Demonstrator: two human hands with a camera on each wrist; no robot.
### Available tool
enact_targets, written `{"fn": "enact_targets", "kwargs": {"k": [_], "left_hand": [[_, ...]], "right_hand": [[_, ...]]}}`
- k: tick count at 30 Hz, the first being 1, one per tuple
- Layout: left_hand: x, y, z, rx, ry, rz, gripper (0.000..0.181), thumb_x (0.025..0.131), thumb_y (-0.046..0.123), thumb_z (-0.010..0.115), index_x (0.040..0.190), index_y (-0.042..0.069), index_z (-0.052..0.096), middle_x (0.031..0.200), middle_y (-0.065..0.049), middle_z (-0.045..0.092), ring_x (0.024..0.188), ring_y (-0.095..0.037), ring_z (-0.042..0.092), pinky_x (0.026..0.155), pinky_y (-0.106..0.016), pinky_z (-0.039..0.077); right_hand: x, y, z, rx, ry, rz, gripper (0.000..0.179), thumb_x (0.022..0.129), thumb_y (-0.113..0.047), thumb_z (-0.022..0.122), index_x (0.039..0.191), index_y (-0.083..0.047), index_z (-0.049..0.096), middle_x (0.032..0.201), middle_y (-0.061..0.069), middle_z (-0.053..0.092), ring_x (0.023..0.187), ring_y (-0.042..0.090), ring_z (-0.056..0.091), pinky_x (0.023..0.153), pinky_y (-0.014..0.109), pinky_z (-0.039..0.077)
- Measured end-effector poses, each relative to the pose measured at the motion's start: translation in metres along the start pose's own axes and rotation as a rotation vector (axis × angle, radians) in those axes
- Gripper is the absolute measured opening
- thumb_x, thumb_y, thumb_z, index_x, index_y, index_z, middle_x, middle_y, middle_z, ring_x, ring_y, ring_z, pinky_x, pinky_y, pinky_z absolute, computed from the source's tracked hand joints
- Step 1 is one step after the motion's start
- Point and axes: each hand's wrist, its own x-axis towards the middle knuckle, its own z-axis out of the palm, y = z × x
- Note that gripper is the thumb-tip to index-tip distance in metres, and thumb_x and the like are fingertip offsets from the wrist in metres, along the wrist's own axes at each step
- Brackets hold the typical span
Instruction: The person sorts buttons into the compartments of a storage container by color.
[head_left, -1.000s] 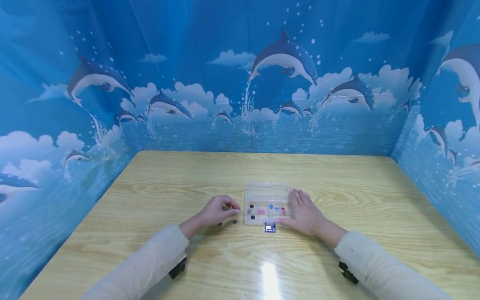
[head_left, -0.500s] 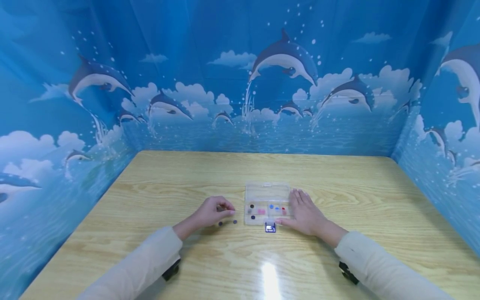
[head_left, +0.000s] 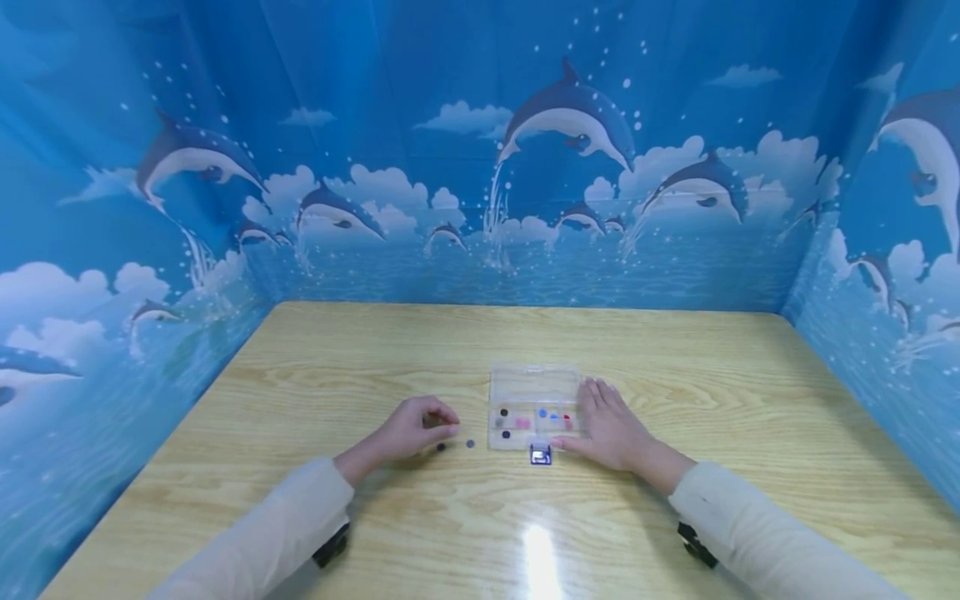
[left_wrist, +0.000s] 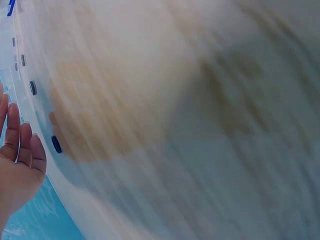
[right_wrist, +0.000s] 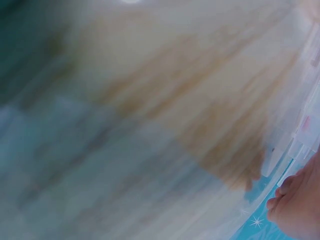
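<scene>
A clear plastic box [head_left: 534,385] lies with its lid folded back, and small coloured pieces sit in its compartments. My right hand [head_left: 613,427] rests flat along the box's right side, fingers straight and thumb at the front edge. Left of the box, my left hand [head_left: 408,427] hovers low over the table with loosely bent fingers; nothing shows in it. Two small dark round pieces lie near that hand: one dark disc [head_left: 441,447] beside the thumb, another disc [head_left: 470,443] nearer the box. Relaxed fingers [left_wrist: 26,145] appear beside a disc [left_wrist: 56,144] in the left wrist view.
Inside the box are black pieces [head_left: 506,434], pink pieces [head_left: 522,424], blue pieces [head_left: 543,413] and red ones [head_left: 567,417]. A blue-edged latch [head_left: 540,455] juts from its front. Dolphin-printed curtains [head_left: 420,167] stand around the wooden table [head_left: 360,350].
My left hand has drawn back leftward, away from the box, passing above the two dark discs. The right hand, the box and the loose discs have stayed put.
</scene>
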Motion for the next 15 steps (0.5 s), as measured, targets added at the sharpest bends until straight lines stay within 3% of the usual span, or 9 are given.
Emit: {"fn": "enact_targets", "kwargs": {"k": [8,15], "left_hand": [[-0.003,-0.007,-0.003,0.008,0.019,0.0,0.016,0.082,0.012,0.067,0.093,0.0,0.067,0.09,-0.012,0.067,0.082,-0.016,0.061,0.076,-0.019,0.05],[-0.009,-0.013,-0.008,0.018,0.024,0.003,0.017,0.082,0.012,0.068,0.093,-0.001,0.067,0.091,-0.012,0.067,0.084,-0.017,0.061,0.079,-0.027,0.052]], "right_hand": [[0.001,0.0,-0.001,-0.009,-0.01,0.011,0.1,0.084,-0.063,0.049,0.139,0.016,0.021,0.145,0.035,0.02,0.136,0.049,0.018,0.112,0.055,0.017],[0.001,0.0,0.0,-0.008,-0.007,0.009,0.101,0.083,-0.064,0.049,0.138,0.016,0.021,0.145,0.035,0.021,0.136,0.048,0.019,0.112,0.054,0.018]]}}
